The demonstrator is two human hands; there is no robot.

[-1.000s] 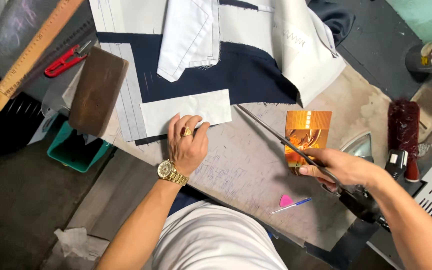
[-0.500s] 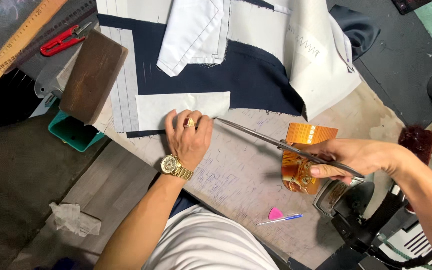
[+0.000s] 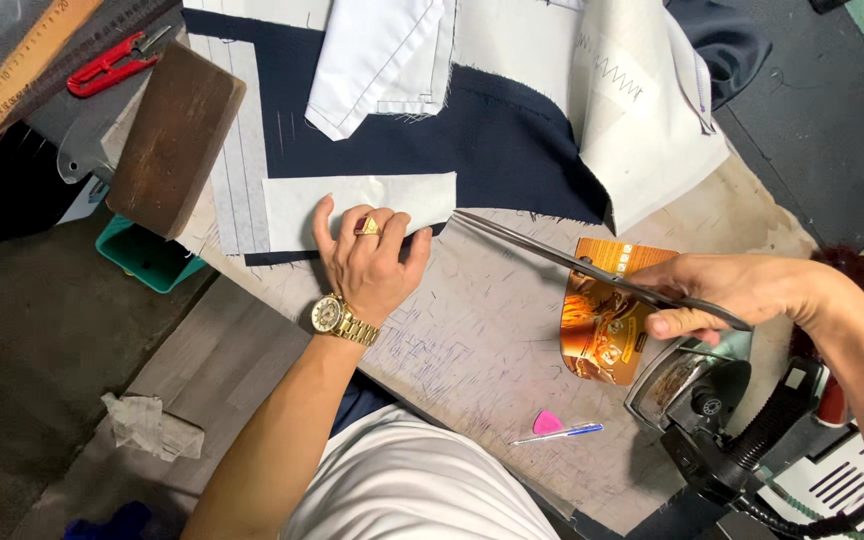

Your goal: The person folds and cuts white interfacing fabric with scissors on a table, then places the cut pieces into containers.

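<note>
Right hand point(image 3: 732, 290) grips long scissors point(image 3: 572, 262) mid-bench, long axis slanting, closed tips pointing up-left at white fabric strip point(image 3: 362, 205) that left hand point(image 3: 372, 262) presses flat, fingers spread.

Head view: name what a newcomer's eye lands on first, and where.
The long scissors in the right hand, tips pointing at the white fabric strip that the left hand presses flat, mid-table. Behind them lies navy cloth; an iron sits at lower right.
</note>
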